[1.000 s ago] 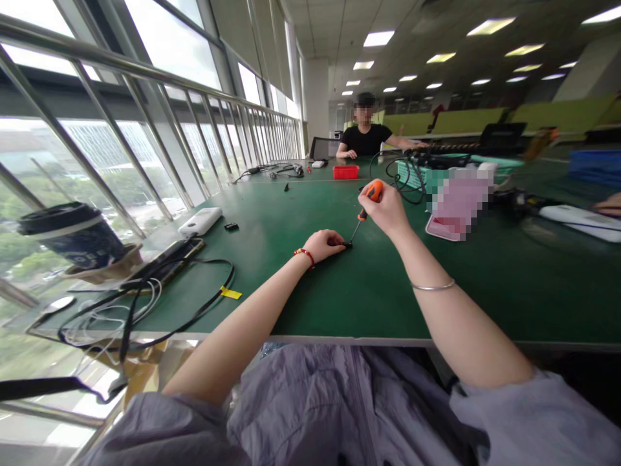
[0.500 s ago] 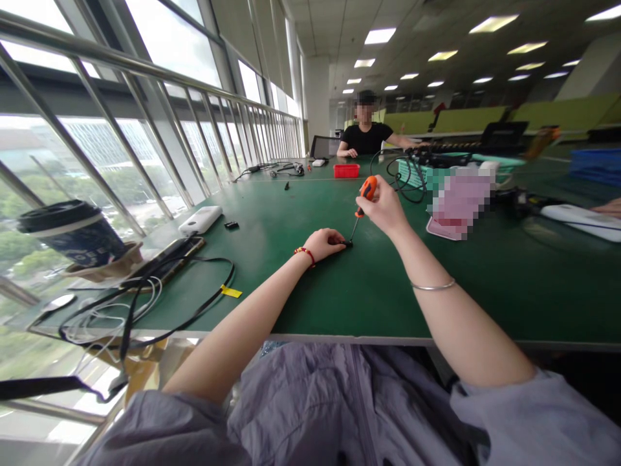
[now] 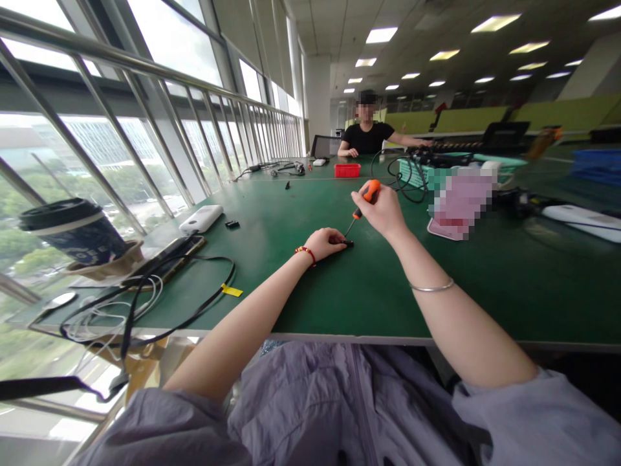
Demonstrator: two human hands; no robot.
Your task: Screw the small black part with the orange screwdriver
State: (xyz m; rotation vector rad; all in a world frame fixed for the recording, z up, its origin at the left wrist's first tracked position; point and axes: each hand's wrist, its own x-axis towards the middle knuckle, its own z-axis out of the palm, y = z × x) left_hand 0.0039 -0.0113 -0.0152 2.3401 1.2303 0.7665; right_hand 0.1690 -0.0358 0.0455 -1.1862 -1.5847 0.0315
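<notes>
My right hand (image 3: 385,208) is closed around the orange and black handle of a screwdriver (image 3: 371,190). Its thin shaft slants down to the left, and the tip is close to my left fingertips. Whether the tip touches anything is too small to tell. Resting on the green table (image 3: 378,285), my left hand (image 3: 326,244) pinches a small black part (image 3: 347,243) flat against the surface. My fingers hide part of that piece, so its exact kind does not show.
Left on the table are a lidded coffee cup (image 3: 72,233), a white power bank (image 3: 201,219), a phone (image 3: 169,262), and looped cables (image 3: 228,262). Ahead are a red tray (image 3: 347,170) and a co-worker (image 3: 367,139). A green basket (image 3: 414,175) and a pink phone (image 3: 456,207) lie right.
The screwdriver has tilted more, its tip shifting left from the black part's right end toward my left fingertips. My right hand has turned slightly; my left hand stays put.
</notes>
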